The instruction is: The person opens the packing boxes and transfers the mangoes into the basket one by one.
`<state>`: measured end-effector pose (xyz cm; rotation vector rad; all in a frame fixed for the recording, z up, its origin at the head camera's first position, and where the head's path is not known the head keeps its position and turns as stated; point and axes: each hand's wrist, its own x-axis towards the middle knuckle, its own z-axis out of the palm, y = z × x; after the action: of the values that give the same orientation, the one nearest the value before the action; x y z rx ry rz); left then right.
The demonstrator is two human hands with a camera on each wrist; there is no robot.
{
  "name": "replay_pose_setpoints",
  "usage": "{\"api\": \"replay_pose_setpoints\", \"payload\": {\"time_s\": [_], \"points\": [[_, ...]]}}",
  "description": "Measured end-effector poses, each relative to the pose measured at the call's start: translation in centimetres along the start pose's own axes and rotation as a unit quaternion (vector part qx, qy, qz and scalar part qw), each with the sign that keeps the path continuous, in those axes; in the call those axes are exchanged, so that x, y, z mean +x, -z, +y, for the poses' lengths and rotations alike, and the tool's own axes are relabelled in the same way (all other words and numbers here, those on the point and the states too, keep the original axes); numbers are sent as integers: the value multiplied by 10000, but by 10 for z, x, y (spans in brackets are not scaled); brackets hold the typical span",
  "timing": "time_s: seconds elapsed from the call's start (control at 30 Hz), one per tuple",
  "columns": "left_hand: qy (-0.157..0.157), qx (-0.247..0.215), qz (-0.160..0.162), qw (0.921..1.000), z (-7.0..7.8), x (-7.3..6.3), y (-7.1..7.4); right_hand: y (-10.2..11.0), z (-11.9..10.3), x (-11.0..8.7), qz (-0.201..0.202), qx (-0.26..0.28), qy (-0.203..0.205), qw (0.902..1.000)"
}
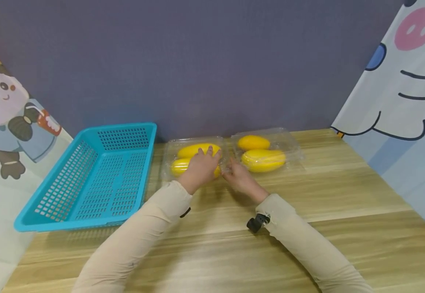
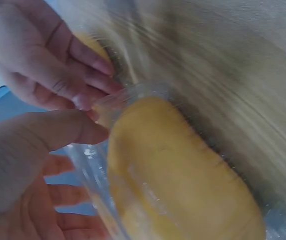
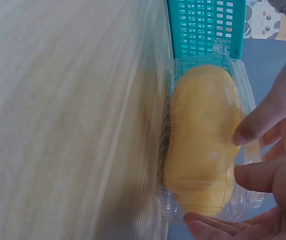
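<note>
Two yellow mangoes (image 1: 199, 150) lie inside a clear plastic clamshell box (image 1: 168, 156), its lid lowered over them. Across the lid's right part spreads my left hand (image 1: 202, 167), fingers apart, thumb near the front edge. My right hand (image 1: 239, 177) pinches the same box's front right corner between thumb and fingers. From the right wrist, the thumb (image 3: 263, 176) is at the lid side and the fingers lie by the box's end. Just right of my hands sits a second clear box (image 1: 289, 146), also with two mangoes (image 1: 263, 160). Whether the first lid is latched cannot be seen.
A turquoise perforated basket (image 1: 147, 179) stands on the wooden table (image 1: 212, 252) at the left. Behind both boxes rises a dark grey-blue panel (image 1: 212, 69). Cartoon-printed sheets (image 1: 399, 101) hang at either side.
</note>
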<state>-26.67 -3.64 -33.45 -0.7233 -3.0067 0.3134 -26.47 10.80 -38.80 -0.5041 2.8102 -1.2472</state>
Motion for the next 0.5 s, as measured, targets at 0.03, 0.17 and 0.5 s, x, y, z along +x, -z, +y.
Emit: {"api": "replay_pose_setpoints", "payload": {"time_s": [0.03, 0.17, 0.5], "points": [[-12, 31, 39, 10000, 1, 1, -2, 0, 0, 0, 12, -7, 27, 10000], [-27, 108, 188, 9998, 5, 5, -7, 0, -1, -1, 7, 49, 3, 10000], [132, 910, 256, 9954, 21, 7, -7, -1, -1, -2, 145, 109, 56, 9998]]}}
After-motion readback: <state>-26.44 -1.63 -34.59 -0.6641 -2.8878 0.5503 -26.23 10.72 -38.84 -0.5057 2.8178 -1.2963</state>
